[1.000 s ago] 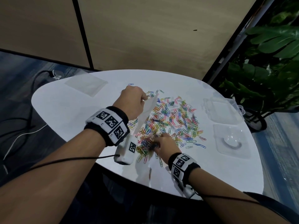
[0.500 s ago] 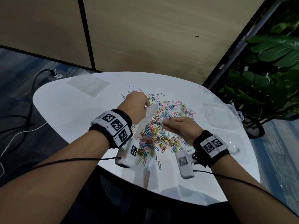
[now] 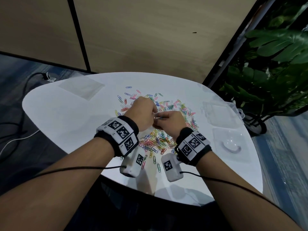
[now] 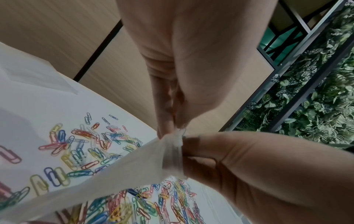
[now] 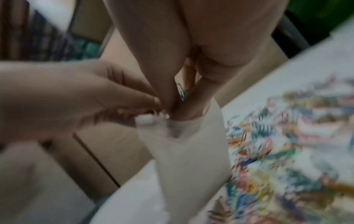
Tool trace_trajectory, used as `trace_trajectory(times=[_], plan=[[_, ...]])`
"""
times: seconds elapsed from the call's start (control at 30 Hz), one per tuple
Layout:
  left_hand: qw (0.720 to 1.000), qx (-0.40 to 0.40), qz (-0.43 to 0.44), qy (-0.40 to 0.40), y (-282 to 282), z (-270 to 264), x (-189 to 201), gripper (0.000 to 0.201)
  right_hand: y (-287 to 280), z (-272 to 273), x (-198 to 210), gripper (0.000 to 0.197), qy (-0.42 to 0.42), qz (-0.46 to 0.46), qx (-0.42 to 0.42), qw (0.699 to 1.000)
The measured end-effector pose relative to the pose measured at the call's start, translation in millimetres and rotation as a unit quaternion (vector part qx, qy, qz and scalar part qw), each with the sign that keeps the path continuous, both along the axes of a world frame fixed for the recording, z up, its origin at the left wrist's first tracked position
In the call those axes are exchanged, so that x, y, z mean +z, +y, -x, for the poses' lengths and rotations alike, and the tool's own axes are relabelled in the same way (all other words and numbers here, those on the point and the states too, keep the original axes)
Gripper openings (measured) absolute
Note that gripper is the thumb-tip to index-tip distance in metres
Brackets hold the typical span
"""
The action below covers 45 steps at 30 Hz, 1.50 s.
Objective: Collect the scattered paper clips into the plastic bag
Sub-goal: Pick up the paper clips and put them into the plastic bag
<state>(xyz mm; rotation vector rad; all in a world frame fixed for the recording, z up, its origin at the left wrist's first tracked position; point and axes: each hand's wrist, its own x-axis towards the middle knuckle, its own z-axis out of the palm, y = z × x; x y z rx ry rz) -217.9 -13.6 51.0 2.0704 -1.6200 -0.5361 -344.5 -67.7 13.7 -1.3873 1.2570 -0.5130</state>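
Note:
Many coloured paper clips (image 3: pixel 158 140) lie spread on the white round table (image 3: pixel 70 124). My left hand (image 3: pixel 154 114) holds a translucent plastic bag (image 4: pixel 124 174) above the pile, pinching its top edge. My right hand (image 3: pixel 160 120) meets it at the bag's mouth. In the right wrist view the right hand (image 5: pixel 182 106) pinches a blue paper clip (image 5: pixel 181 92), with its fingertips at the bag (image 5: pixel 187 159) opening. The left hand (image 5: pixel 155 106) grips the rim beside it. In the head view the hands hide most of the bag.
A second flat plastic bag (image 3: pixel 81 87) lies at the table's back left. Two clear plastic boxes (image 3: pixel 216 112) (image 3: pixel 230 144) sit at the right. A leafy plant (image 3: pixel 275 64) stands beyond the right edge. Cables (image 3: pixel 16 139) run on the floor at the left.
My right hand left the near edge of the pile and rose to the bag's mouth beside the left hand. The left hand kept holding the bag up.

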Motion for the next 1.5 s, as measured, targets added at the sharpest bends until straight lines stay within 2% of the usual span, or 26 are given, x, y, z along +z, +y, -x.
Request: trace_trajectory(times=[0.07, 0.17, 0.23, 0.33, 0.37, 0.43, 0.47, 0.5, 0.57, 0.6, 0.67, 0.77, 0.87, 1.03, 1.1, 1.13, 1.27, 1.33, 1.4, 1.43, 1.5], plan=[[1.000, -0.001, 0.002, 0.002, 0, 0, -1, 0.029, 1, 0, 2, 0.015, 0.089, 0.086, 0.029, 0.992], [1.000, -0.002, -0.001, -0.001, 0, -2, 0, 0.029, 2, 3, 11, 0.029, 0.182, 0.181, 0.127, 0.958], [1.000, 0.000, 0.001, -0.002, 1, -4, 1, 0.029, 2, 6, 18, 0.031, 0.159, 0.187, 0.168, 0.955], [1.000, 0.021, 0.013, 0.001, 1, -10, 4, 0.030, -1, 15, 30, 0.019, 0.021, 0.171, 0.106, 0.979], [0.999, 0.027, 0.016, 0.002, 2, -13, 5, 0.031, -4, 21, 31, 0.019, 0.007, 0.171, 0.083, 0.982], [0.999, 0.037, 0.019, 0.009, 4, -16, 9, 0.032, -10, 35, 28, 0.017, 0.058, 0.177, 0.076, 0.980], [0.999, 0.042, 0.019, 0.013, 5, -18, 11, 0.032, -14, 43, 21, 0.015, 0.126, 0.176, 0.106, 0.970], [0.999, 0.048, 0.018, 0.017, 6, -20, 12, 0.032, -17, 51, 12, 0.016, 0.215, 0.175, 0.158, 0.948], [0.998, 0.052, 0.015, 0.018, 9, -23, 14, 0.032, -16, 61, -10, 0.039, 0.373, 0.170, 0.263, 0.873], [0.998, 0.052, 0.015, 0.015, 9, -24, 14, 0.032, -13, 62, -19, 0.049, 0.409, 0.172, 0.295, 0.846], [0.999, 0.052, 0.011, 0.006, 11, -26, 13, 0.031, -1, 57, -32, 0.059, 0.428, 0.191, 0.335, 0.817], [0.999, 0.053, -0.002, -0.005, 11, -30, 11, 0.029, 13, 42, -58, 0.061, 0.441, 0.224, 0.356, 0.793], [0.999, 0.052, -0.004, -0.007, 10, -32, 10, 0.028, 21, 35, -82, 0.064, 0.481, 0.262, 0.370, 0.750], [0.999, 0.044, 0.006, -0.011, 10, -31, 10, 0.029, 17, 30, -92, 0.035, 0.461, 0.342, 0.377, 0.727], [0.999, 0.042, 0.005, -0.009, 9, -30, 10, 0.029, 11, 30, -94, 0.031, 0.452, 0.344, 0.364, 0.738], [0.999, 0.041, 0.004, -0.009, 9, -30, 10, 0.030, 7, 32, -93, 0.029, 0.448, 0.331, 0.349, 0.754], [0.999, 0.038, -0.002, -0.009, 9, -29, 10, 0.030, -12, 39, -71, 0.010, 0.366, 0.204, 0.203, 0.885], [0.999, 0.038, -0.008, -0.010, 8, -29, 11, 0.030, -21, 43, -52, 0.006, 0.263, 0.115, 0.115, 0.951], [0.999, 0.039, -0.011, -0.011, 7, -27, 11, 0.030, -27, 43, -27, 0.010, 0.113, 0.019, 0.041, 0.993], [0.999, 0.039, -0.013, -0.012, 7, -27, 11, 0.031, -28, 41, -14, 0.012, 0.035, -0.015, 0.015, 0.999], [0.999, 0.038, -0.016, -0.011, 5, -25, 9, 0.031, -26, 35, 11, 0.017, -0.095, -0.057, -0.009, 0.994]])
